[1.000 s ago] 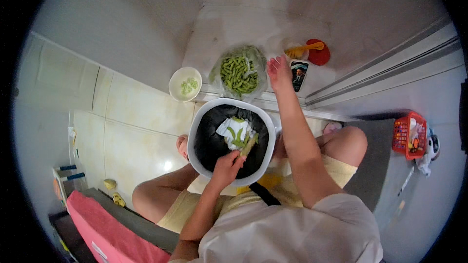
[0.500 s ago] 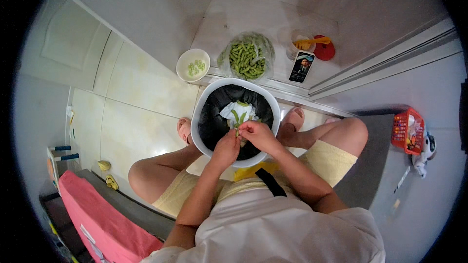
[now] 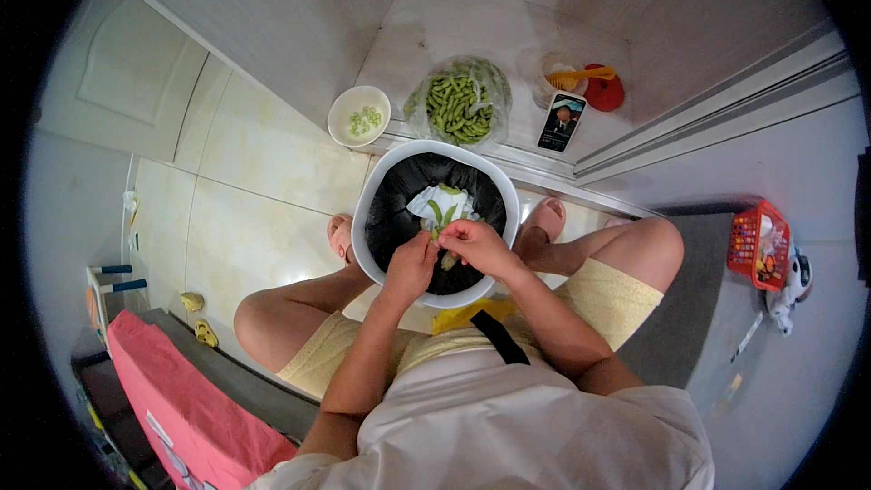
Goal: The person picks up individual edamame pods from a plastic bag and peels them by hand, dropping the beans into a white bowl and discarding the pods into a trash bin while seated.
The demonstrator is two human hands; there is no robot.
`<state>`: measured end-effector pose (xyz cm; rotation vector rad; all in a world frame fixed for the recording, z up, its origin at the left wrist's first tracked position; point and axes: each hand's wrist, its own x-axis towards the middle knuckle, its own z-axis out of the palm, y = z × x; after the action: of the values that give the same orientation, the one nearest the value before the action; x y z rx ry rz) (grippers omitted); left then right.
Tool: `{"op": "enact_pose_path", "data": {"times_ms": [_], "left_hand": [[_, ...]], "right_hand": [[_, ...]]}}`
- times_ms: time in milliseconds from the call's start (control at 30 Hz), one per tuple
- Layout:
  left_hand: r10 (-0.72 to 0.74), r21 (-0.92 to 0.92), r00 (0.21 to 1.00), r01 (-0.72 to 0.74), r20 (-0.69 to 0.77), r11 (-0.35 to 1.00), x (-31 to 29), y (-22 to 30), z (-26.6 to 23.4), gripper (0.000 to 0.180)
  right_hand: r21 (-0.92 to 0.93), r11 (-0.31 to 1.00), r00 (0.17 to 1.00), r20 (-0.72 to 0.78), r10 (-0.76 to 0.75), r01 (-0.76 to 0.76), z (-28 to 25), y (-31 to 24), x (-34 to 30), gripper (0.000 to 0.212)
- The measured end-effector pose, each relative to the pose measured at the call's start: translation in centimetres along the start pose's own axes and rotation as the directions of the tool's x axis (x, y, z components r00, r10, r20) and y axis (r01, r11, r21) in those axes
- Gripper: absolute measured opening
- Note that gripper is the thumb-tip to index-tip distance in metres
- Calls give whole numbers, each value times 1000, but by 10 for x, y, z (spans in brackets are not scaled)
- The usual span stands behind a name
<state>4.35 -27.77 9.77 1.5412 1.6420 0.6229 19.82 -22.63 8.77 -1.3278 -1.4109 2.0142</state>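
My left hand point(image 3: 412, 265) and my right hand point(image 3: 478, 245) meet over a white bin point(image 3: 360, 227) lined with a black bag. Their fingertips are closed around a small green soybean pod point(image 3: 435, 235), mostly covered by the fingers. Below them in the bin lie loose green pods point(image 3: 444, 213) and crumpled white tissue point(image 3: 423, 206). Beyond the bin, a clear plastic bag point(image 3: 499, 95) holds a heap of green pods point(image 3: 458, 109). To its left stands a white bowl point(image 3: 341, 132) with shelled green beans point(image 3: 365, 120) in it.
A phone point(image 3: 562, 122) with a lit screen leans near a red lid point(image 3: 605, 91) and a yellow-handled brush point(image 3: 572, 81). My knees flank the bin. At right, a red basket point(image 3: 758, 245) sits on a grey surface; at left is pink cloth point(image 3: 181, 390).
My left hand has shifted slightly left and up, and the fingertips of the two hands are a little more apart at the pod. The bowl and bag stay put.
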Motion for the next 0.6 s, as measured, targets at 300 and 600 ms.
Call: {"op": "enact_pose_path", "data": {"times_ms": [300, 600], "left_hand": [[-233, -273, 970, 244, 73, 931, 3, -7, 3, 33], [-132, 136, 989, 122, 64, 983, -1, -21, 9, 33]], "right_hand": [[-265, 921, 955, 8, -295, 286, 9, 4, 0, 20], [-603, 763, 942, -56, -332, 233, 23, 6, -6, 18]]}}
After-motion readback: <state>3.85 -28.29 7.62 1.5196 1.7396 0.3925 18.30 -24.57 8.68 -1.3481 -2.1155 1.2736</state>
